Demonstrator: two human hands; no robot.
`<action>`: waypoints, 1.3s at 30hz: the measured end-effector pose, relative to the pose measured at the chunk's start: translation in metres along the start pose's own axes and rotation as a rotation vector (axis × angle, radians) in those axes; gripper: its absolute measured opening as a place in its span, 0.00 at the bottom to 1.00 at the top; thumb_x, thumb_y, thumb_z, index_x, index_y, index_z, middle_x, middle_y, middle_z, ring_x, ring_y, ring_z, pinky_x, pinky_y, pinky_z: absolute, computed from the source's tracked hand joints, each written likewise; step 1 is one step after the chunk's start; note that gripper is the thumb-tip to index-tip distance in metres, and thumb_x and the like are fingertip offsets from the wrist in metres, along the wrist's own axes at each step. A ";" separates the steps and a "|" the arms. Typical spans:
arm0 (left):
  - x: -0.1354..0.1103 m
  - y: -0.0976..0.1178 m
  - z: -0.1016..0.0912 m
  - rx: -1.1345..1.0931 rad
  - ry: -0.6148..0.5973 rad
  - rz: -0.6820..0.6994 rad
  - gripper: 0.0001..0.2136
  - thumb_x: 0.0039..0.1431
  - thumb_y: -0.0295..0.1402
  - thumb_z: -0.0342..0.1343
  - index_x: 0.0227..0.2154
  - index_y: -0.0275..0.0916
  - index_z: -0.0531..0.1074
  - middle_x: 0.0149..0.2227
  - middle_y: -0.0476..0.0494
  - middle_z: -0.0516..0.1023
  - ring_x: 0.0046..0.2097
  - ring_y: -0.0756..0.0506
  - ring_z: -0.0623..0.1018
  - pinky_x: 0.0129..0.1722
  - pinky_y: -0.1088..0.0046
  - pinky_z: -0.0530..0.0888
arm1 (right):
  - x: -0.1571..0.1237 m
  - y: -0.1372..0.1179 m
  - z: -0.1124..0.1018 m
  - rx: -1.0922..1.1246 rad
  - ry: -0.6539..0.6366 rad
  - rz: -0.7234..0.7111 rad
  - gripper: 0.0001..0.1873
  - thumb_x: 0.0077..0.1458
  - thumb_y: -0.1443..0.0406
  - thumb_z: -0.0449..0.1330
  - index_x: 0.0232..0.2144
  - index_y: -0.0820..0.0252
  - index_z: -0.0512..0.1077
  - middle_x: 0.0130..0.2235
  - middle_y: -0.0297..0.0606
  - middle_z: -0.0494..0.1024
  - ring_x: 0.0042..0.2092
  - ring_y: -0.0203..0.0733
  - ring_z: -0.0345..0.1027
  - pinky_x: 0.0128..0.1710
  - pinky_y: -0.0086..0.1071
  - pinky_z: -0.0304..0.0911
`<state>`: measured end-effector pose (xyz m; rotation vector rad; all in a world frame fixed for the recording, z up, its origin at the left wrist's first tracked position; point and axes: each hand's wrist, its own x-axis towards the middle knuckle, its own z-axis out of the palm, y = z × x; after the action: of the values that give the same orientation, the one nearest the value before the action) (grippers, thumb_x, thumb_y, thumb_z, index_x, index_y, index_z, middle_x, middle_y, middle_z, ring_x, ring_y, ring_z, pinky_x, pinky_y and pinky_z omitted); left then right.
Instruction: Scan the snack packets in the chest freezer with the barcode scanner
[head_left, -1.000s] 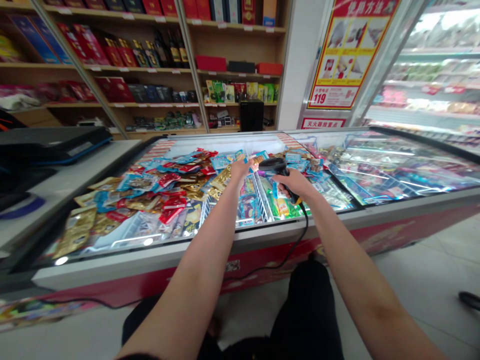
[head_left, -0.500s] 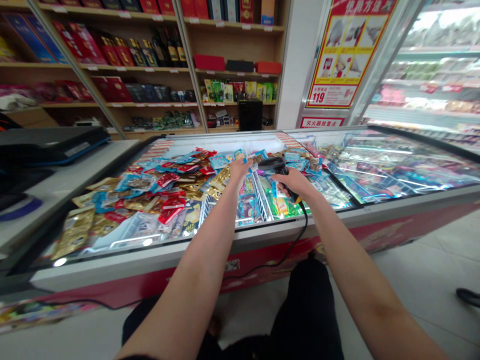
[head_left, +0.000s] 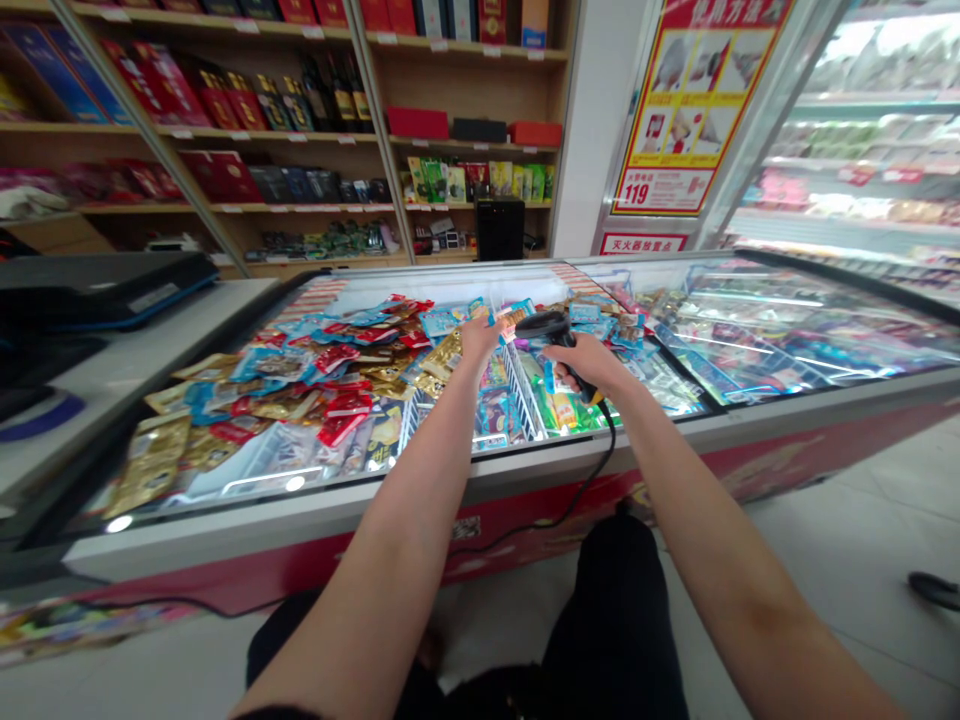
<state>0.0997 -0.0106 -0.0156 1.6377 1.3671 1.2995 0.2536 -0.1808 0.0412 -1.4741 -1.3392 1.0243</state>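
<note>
My right hand [head_left: 589, 366] is wrapped round the handle of a black barcode scanner [head_left: 543, 325], whose head points left. In my left hand [head_left: 480, 338] is a blue snack packet [head_left: 513, 318], gripped at its left end just in front of the scanner head. A reddish glow lies on the packet. Both hands are above the glass top of a chest freezer [head_left: 540, 462]. To the left of my left hand, a heap of red, blue and gold snack packets [head_left: 337, 365] is spread over the glass. The scanner's black cable [head_left: 592, 485] hangs down the freezer front.
On the left stands a counter [head_left: 247, 292] with a dark flat device [head_left: 105, 290] on it. Behind the freezer are wooden shelves [head_left: 277, 135] with boxes and bottles, and a black box-shaped object [head_left: 500, 230]. A lit display fridge [head_left: 862, 150] stands at the right.
A reddish light has appeared on the packet in front of the scanner. Both hands stay almost where they were, with the same hold.
</note>
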 end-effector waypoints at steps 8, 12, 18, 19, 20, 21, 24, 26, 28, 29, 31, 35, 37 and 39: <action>-0.003 0.007 -0.003 0.068 -0.018 0.014 0.08 0.50 0.37 0.58 0.27 0.39 0.77 0.23 0.48 0.74 0.34 0.44 0.77 0.33 0.72 0.71 | 0.004 -0.002 0.002 0.043 -0.009 0.051 0.17 0.55 0.65 0.64 0.20 0.58 0.61 0.15 0.32 0.65 0.14 0.32 0.57 0.11 0.26 0.54; -0.008 0.012 -0.007 0.044 -0.005 0.020 0.08 0.50 0.37 0.57 0.29 0.39 0.77 0.25 0.47 0.75 0.33 0.45 0.76 0.33 0.72 0.71 | 0.005 -0.005 0.002 0.139 0.012 0.086 0.17 0.58 0.63 0.63 0.22 0.58 0.61 0.15 0.30 0.64 0.14 0.32 0.57 0.11 0.26 0.53; -0.008 0.016 -0.049 0.122 0.084 0.087 0.09 0.52 0.36 0.54 0.27 0.37 0.75 0.24 0.48 0.74 0.31 0.46 0.73 0.33 0.74 0.69 | 0.007 -0.011 -0.006 0.350 0.074 0.129 0.12 0.62 0.62 0.60 0.29 0.59 0.63 0.18 0.31 0.67 0.15 0.33 0.58 0.12 0.26 0.57; -0.007 0.015 -0.061 0.169 0.119 0.102 0.09 0.52 0.36 0.54 0.28 0.37 0.75 0.25 0.48 0.74 0.32 0.46 0.74 0.34 0.74 0.69 | 0.008 -0.012 -0.008 0.378 0.082 0.131 0.11 0.63 0.62 0.59 0.30 0.59 0.64 0.18 0.30 0.67 0.15 0.33 0.58 0.12 0.26 0.58; -0.006 0.014 -0.074 0.213 0.155 0.107 0.09 0.53 0.36 0.53 0.28 0.37 0.75 0.25 0.47 0.74 0.32 0.46 0.74 0.35 0.73 0.69 | 0.010 -0.013 -0.010 0.405 0.088 0.134 0.10 0.63 0.62 0.58 0.30 0.59 0.64 0.18 0.30 0.68 0.15 0.33 0.58 0.12 0.26 0.58; -0.006 0.013 -0.087 0.255 0.189 0.096 0.09 0.53 0.35 0.53 0.29 0.38 0.76 0.26 0.46 0.75 0.33 0.45 0.74 0.36 0.72 0.70 | 0.012 -0.013 -0.012 0.429 0.096 0.140 0.10 0.63 0.62 0.58 0.30 0.59 0.64 0.18 0.30 0.68 0.15 0.33 0.59 0.13 0.26 0.58; -0.014 0.012 -0.119 0.395 0.273 0.046 0.10 0.53 0.32 0.53 0.36 0.38 0.77 0.32 0.42 0.78 0.39 0.40 0.76 0.43 0.66 0.71 | 0.018 -0.012 -0.016 0.461 0.120 0.158 0.09 0.63 0.62 0.58 0.31 0.59 0.65 0.19 0.31 0.68 0.16 0.33 0.60 0.13 0.26 0.59; -0.025 0.015 -0.131 0.524 0.308 0.038 0.15 0.52 0.30 0.54 0.42 0.39 0.76 0.40 0.37 0.79 0.46 0.36 0.75 0.50 0.59 0.69 | 0.023 -0.011 -0.018 0.471 0.138 0.155 0.09 0.63 0.62 0.58 0.31 0.60 0.66 0.19 0.32 0.68 0.16 0.33 0.60 0.14 0.25 0.59; -0.038 0.021 -0.134 0.676 0.347 0.051 0.19 0.51 0.30 0.56 0.48 0.38 0.74 0.49 0.31 0.76 0.54 0.31 0.71 0.55 0.52 0.65 | 0.026 -0.008 -0.021 0.496 0.161 0.141 0.10 0.63 0.62 0.57 0.30 0.59 0.65 0.19 0.31 0.68 0.17 0.33 0.60 0.14 0.25 0.59; -0.044 0.025 -0.131 0.744 0.357 0.067 0.20 0.51 0.31 0.57 0.49 0.38 0.73 0.53 0.29 0.74 0.57 0.29 0.68 0.57 0.49 0.63 | 0.027 -0.007 -0.022 0.513 0.173 0.134 0.09 0.63 0.62 0.57 0.30 0.59 0.65 0.19 0.31 0.68 0.17 0.33 0.60 0.14 0.25 0.59; -0.052 0.036 -0.120 0.830 0.332 0.114 0.20 0.52 0.32 0.57 0.50 0.37 0.72 0.56 0.27 0.71 0.60 0.27 0.65 0.58 0.47 0.61 | 0.028 -0.003 -0.025 0.544 0.202 0.127 0.09 0.63 0.63 0.56 0.30 0.59 0.64 0.18 0.30 0.67 0.17 0.33 0.60 0.15 0.25 0.60; -0.055 0.056 -0.076 0.833 0.072 0.188 0.19 0.58 0.36 0.54 0.50 0.36 0.73 0.53 0.29 0.74 0.56 0.29 0.70 0.54 0.52 0.66 | 0.030 0.003 -0.034 0.580 0.295 0.131 0.09 0.62 0.64 0.56 0.29 0.58 0.64 0.18 0.30 0.66 0.17 0.33 0.59 0.15 0.25 0.59; -0.054 0.062 -0.046 0.815 -0.057 0.225 0.19 0.60 0.39 0.53 0.50 0.35 0.74 0.51 0.28 0.75 0.54 0.30 0.73 0.52 0.54 0.67 | 0.030 0.006 -0.039 0.571 0.352 0.128 0.09 0.61 0.64 0.57 0.29 0.58 0.64 0.18 0.30 0.66 0.17 0.33 0.59 0.15 0.26 0.59; -0.054 0.066 -0.015 0.785 -0.152 0.243 0.20 0.61 0.44 0.53 0.48 0.33 0.75 0.50 0.27 0.76 0.52 0.30 0.74 0.51 0.56 0.69 | 0.030 0.009 -0.043 0.554 0.397 0.118 0.10 0.60 0.63 0.59 0.28 0.57 0.63 0.18 0.30 0.67 0.18 0.34 0.60 0.16 0.27 0.60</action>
<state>0.1087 -0.0815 0.0332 2.4227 1.7424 0.7532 0.2998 -0.1546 0.0443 -1.2488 -0.6251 1.0061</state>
